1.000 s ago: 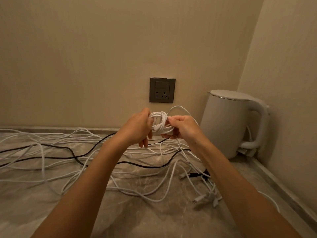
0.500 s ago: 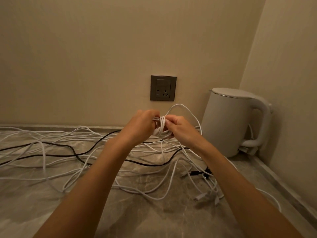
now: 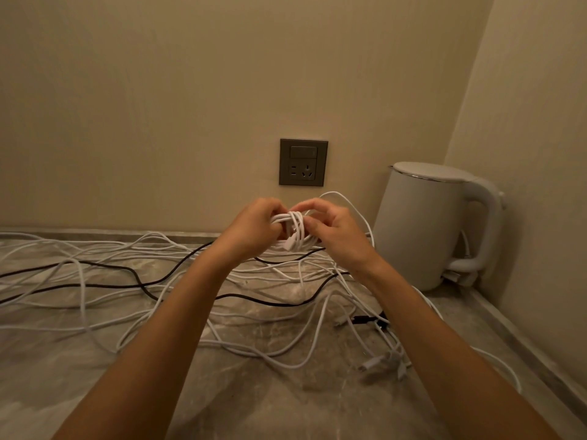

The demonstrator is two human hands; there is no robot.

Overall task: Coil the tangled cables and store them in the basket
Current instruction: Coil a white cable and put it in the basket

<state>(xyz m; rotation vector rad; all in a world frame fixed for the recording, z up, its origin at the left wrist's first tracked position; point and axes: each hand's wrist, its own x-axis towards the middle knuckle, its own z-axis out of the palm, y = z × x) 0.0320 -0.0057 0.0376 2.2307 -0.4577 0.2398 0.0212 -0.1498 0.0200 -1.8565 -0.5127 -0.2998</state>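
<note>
A small white cable coil [image 3: 293, 230] hangs in the air between my two hands, above the marble counter. My left hand [image 3: 254, 230] grips the coil's left side with curled fingers. My right hand [image 3: 333, 230] pinches the cable at the coil's right side, and a loop of the same cable arcs up behind it. Below lies a tangle of white cables [image 3: 158, 281] spread across the counter, with a black cable [image 3: 143, 282] running through it. Several white plug ends [image 3: 384, 365] lie at the right. No basket is in view.
A white electric kettle [image 3: 432, 227] stands in the back right corner, close to my right hand. A grey wall socket [image 3: 303, 162] sits on the wall behind the coil. The marble counter [image 3: 270, 401] meets walls at the back and right.
The hands have stayed close together at the coil. My right hand has wound the cable further round it, and the coil now looks tighter with a plug end showing below.
</note>
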